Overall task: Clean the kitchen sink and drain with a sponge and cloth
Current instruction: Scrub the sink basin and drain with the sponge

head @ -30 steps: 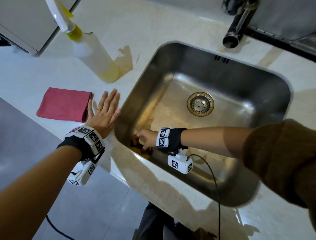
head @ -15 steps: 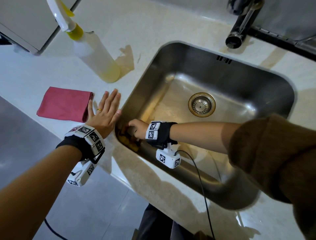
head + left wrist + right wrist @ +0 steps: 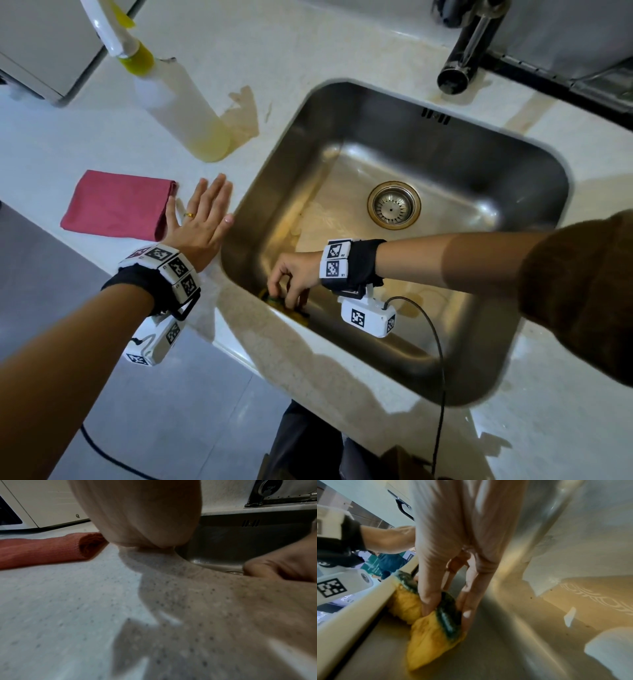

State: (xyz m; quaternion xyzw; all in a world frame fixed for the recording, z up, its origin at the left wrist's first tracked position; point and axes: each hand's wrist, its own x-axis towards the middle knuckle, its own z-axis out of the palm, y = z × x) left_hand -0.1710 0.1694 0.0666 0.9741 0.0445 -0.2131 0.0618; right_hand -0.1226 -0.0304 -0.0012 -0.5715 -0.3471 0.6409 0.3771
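- I see the sponge [image 3: 435, 616], yellow with a dark green scouring face, pressed into the near left corner of the sink [image 3: 359, 113], against the wall just below the countertop [image 3: 308, 359] edge.
- My right hand [image 3: 294, 274] reaches down into the basin and pinches the sponge between thumb and curled fingers [image 3: 429, 595]; in the head view the hand hides most of it.
- The drain [image 3: 394, 205] sits in the middle of the basin floor, well apart from the sponge, with nothing on it.
- My left hand [image 3: 198, 222] lies flat on the countertop beside the sink's left rim, fingers straight and spread, holding nothing.
- The folded red cloth [image 3: 116, 204] lies on the counter just left of that hand; the little finger is just beside its edge.
- A spray bottle [image 3: 178, 102] with yellowish liquid stands beyond the cloth, and the dark faucet [image 3: 469, 51] rises behind the sink.
- Compared with half a second ago, my right hand and the sponge have slid rightward along the near wall, out of the very corner; the left hand and cloth have not moved.
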